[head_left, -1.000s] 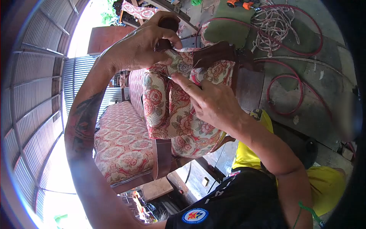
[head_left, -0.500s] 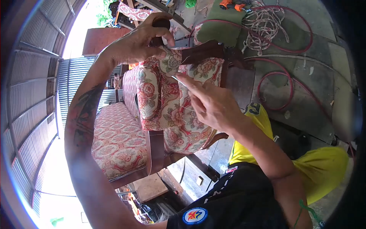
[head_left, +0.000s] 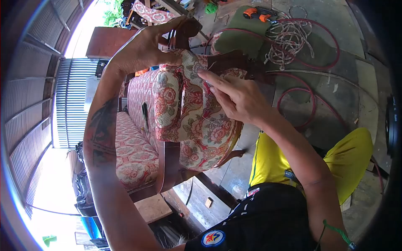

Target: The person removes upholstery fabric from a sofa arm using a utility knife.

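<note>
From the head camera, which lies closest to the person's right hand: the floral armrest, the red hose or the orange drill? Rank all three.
1. The floral armrest: directly under the right hand, whose fingertips touch it.
2. The red hose: looped on the floor, just right of the hand.
3. The orange drill: farthest, on the floor at the top of the view.

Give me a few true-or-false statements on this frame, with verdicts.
1. The left hand and right hand both touch the armrest. True.
2. The armrest cover is plain blue. False: it is floral, red and cream.
3. A red hose lies on the floor. True.
4. The right hand holds the orange drill. False: the drill lies on the floor, away from both hands.
</note>
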Demonstrator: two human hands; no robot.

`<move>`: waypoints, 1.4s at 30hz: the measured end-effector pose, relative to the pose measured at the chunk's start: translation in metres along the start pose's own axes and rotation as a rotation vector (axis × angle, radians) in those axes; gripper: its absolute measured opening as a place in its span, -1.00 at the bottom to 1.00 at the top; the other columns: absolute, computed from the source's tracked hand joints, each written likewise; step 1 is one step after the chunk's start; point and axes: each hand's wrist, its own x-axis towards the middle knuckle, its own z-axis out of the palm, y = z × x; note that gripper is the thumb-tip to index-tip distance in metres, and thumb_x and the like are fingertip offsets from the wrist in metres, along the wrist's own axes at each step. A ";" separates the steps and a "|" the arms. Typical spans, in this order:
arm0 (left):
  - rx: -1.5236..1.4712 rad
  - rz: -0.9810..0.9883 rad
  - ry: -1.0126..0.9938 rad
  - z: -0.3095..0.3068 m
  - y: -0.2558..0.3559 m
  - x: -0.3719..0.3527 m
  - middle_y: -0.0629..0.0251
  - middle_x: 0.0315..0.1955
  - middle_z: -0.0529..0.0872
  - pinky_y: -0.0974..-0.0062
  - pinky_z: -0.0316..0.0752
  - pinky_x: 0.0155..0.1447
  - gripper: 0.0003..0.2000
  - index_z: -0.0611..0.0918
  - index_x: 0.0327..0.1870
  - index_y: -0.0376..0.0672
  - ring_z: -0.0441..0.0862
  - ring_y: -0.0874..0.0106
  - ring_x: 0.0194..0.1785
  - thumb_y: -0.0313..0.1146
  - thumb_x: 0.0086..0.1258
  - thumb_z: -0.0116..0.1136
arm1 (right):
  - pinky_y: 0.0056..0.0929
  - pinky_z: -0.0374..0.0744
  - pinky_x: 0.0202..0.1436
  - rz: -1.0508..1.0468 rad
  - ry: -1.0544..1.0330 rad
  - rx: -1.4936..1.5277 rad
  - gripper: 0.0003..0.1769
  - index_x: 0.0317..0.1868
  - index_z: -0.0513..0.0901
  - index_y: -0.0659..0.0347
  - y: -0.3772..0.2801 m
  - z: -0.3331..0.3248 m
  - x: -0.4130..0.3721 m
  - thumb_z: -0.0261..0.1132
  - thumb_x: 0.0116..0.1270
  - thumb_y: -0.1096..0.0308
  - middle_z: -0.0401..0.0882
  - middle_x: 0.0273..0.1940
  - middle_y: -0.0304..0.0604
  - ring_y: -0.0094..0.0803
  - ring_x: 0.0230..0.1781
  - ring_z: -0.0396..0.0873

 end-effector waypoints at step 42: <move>0.071 0.169 0.073 0.005 -0.025 0.005 0.14 -0.07 0.78 0.36 0.63 0.17 0.02 0.34 0.73 -0.07 0.69 0.32 -0.07 -0.36 0.15 0.62 | -0.20 0.66 -0.51 -0.111 -0.134 -0.107 -0.29 0.58 0.56 -0.27 0.014 0.003 0.027 0.40 0.43 0.36 0.61 -0.46 -0.18 -0.22 -0.57 0.63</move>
